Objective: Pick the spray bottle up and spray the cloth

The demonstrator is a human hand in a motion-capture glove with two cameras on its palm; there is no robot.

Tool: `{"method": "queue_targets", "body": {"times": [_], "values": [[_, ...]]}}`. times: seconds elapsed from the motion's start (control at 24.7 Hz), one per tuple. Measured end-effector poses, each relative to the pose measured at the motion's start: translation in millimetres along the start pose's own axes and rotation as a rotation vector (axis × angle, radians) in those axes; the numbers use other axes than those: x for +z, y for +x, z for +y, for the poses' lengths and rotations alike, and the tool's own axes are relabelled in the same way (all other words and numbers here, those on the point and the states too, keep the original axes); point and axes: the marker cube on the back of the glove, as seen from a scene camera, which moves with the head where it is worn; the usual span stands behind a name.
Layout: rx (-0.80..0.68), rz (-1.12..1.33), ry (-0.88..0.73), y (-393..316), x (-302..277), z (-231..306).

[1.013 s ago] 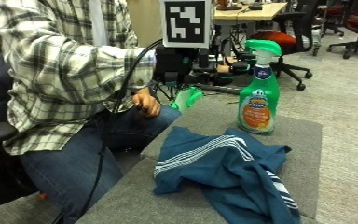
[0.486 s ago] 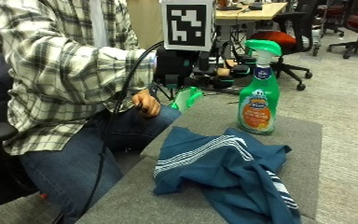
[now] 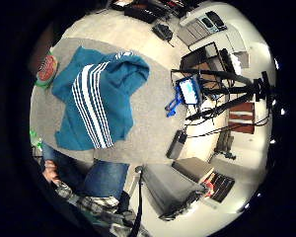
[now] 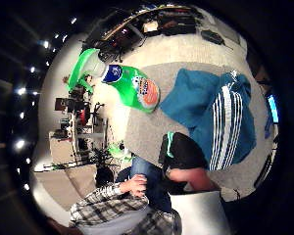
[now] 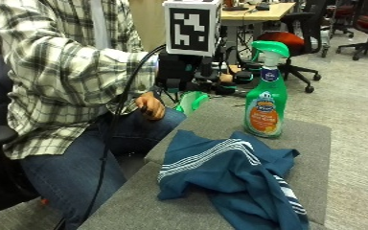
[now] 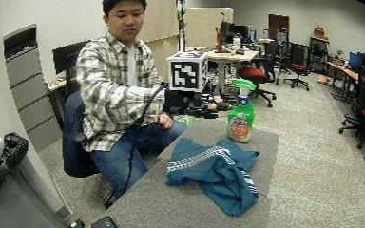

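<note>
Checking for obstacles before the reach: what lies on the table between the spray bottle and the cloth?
Nothing: in the outside view only bare grey table separates the spray bottle from the cloth.

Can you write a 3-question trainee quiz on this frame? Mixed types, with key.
1. True or false: the spray bottle lies on its side.
2. The cloth is: A) plain red B) teal with white stripes C) folded square.
3. What does the bottle stand on?

Key: 1. False, it stands upright. 2. B. 3. The grey table, beside the cloth; the gloved right hand is near it, not holding it.
</note>
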Motion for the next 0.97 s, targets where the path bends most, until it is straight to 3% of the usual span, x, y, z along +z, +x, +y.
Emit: {"method": "queue_targets", "body": {"times": [0.97], "values": [[0.000, 0.003, -0.012, -3.1, 2.9, 5.4]]}}
